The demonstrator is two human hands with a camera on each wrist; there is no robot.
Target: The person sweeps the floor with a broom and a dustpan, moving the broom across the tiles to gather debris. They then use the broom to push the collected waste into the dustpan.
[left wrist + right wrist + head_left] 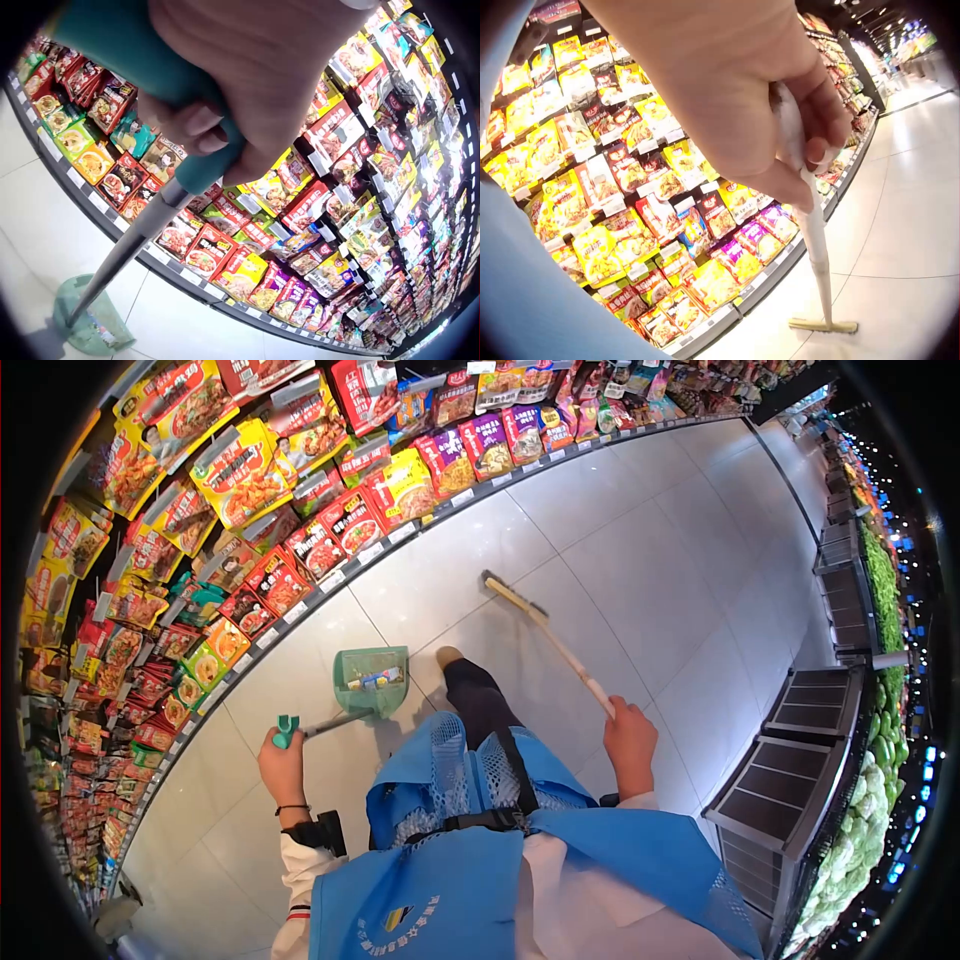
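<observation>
My left hand (pixel 282 768) grips the green handle (pixel 196 161) of a dustpan, its fingers wrapped round it in the left wrist view. The green dustpan (pixel 352 665) rests on the floor with some small wrappers (pixel 377 679) in it. My right hand (pixel 631 746) holds the upper end of a pale broom stick (pixel 575 663), fingers curled round it in the right wrist view. At the stick's far end the yellowish broom head (pixel 822 326) is on the floor, ahead and to the right of the dustpan.
Shelves of colourful food packets (pixel 357 525) curve along the left and front, with a dark shelf edge (pixel 446 507) at floor level. Dark crates (pixel 783 785) and green vegetables (pixel 860 830) stand on the right. A shoe (pixel 449 656) is beside the dustpan, on pale tiles (pixel 640 540).
</observation>
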